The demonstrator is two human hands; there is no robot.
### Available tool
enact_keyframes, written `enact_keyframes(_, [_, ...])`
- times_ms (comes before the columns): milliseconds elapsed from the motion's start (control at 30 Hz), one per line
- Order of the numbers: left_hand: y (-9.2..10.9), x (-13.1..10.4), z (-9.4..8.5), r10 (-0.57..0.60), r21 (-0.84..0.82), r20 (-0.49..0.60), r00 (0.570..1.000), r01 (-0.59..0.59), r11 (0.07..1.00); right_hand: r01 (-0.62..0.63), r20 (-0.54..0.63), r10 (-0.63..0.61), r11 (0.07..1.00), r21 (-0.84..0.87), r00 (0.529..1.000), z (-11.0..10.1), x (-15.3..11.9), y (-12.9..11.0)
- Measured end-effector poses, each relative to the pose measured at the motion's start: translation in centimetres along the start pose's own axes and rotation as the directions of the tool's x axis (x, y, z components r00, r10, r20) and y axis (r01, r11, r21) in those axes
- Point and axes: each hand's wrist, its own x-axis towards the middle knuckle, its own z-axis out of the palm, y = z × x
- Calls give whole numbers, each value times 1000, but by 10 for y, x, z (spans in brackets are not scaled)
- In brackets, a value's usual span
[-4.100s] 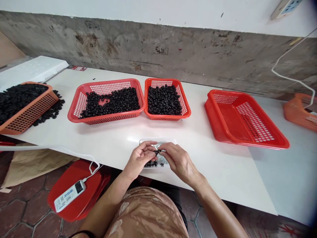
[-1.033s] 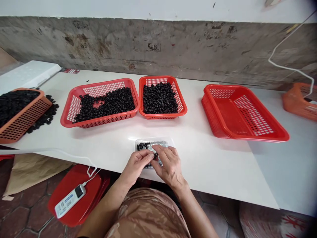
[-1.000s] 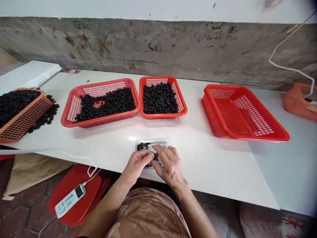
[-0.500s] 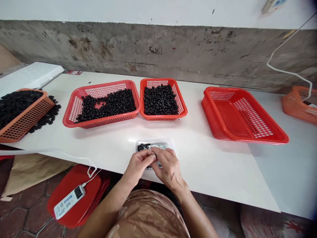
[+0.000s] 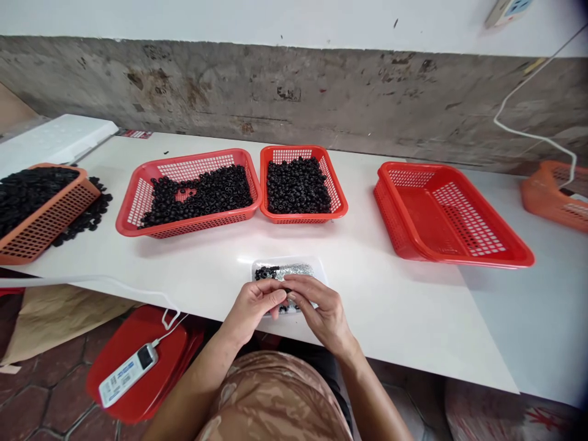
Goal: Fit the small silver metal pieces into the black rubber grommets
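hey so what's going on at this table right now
Someone's left hand and right hand meet at the fingertips around a small dark piece, just above a shallow tray of black and silvery bits. Behind it, two red baskets, a wide one and a smaller one, hold small black parts. An empty red basket sits off to the right. A white device lies on a red stool.
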Motion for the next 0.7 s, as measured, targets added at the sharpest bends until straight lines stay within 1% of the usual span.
enact_keyframes(167, [1,-4,-4,-29,-38,63,998,31,999,10,-56,-8,1000,27,998,1,-2,2])
enact_keyframes(300, [2,-4,-1,-5,-60,31,1000,7,998,-12,-48,14,999,45,999,2,-4,4])
enact_keyframes(400, [2,-3,2,10,-64,-3,1000,-10,998,-4,-45,5,1000,22,999,2,-4,5])
enact_keyframes(467, [2,-3,3,24,-47,-15,1000,-25,999,2,-41,-2,1000,4,999,0,-4,5])
enact_keyframes(633, [3,-6,4,72,32,-19,997,-72,997,7,29,-7,1000,-12,1000,-3,0,0])
enact_keyframes(700, [2,-7,4,95,71,-21,995,-93,993,18,37,-17,999,-29,999,-3,1,-2])
